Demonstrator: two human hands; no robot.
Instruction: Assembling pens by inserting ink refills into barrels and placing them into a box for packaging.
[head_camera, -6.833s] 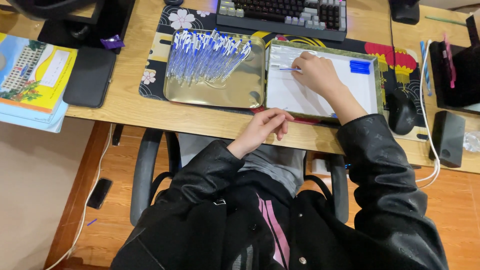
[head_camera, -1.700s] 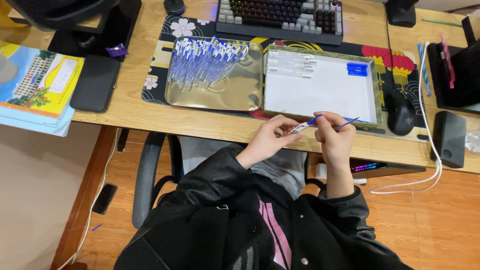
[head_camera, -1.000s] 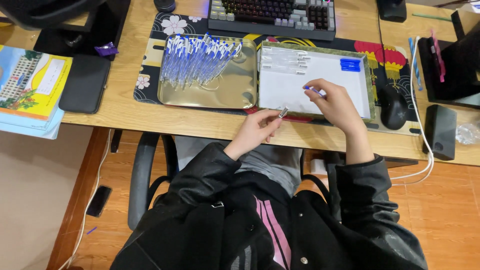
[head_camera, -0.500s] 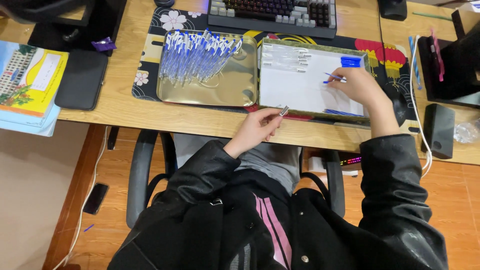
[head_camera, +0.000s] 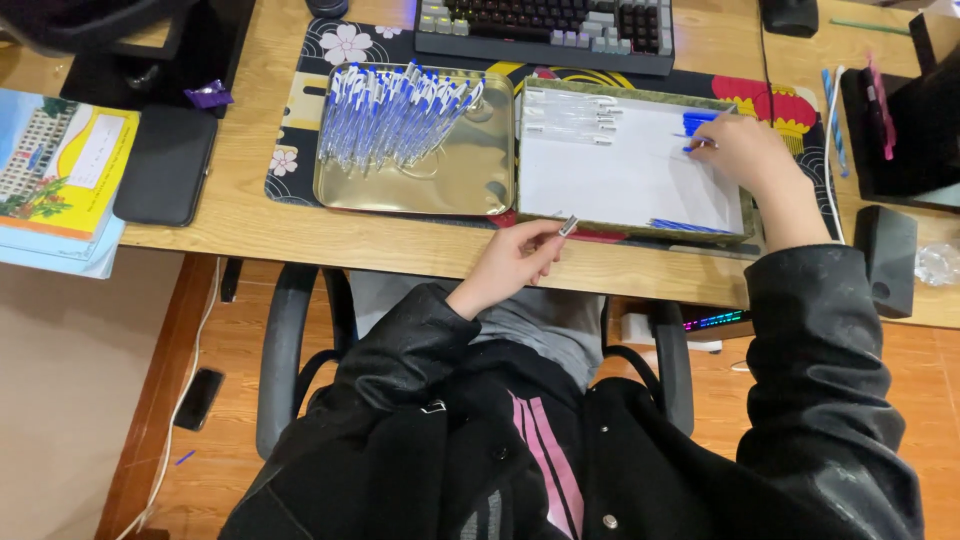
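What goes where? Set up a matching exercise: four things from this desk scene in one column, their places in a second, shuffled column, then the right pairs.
Things:
1. heap of blue pens
2. small silvery pen part
3. keyboard
4. colourful book

Places:
A. at the desk's far left edge
B. in the open gold metal tray
C. at the back of the desk, beyond both trays
D. pinched in the left hand at the desk's near edge

Pairs: 1-B, 2-D, 3-C, 4-A

Pen tray (head_camera: 480, 190) left of paper tray (head_camera: 630, 180)
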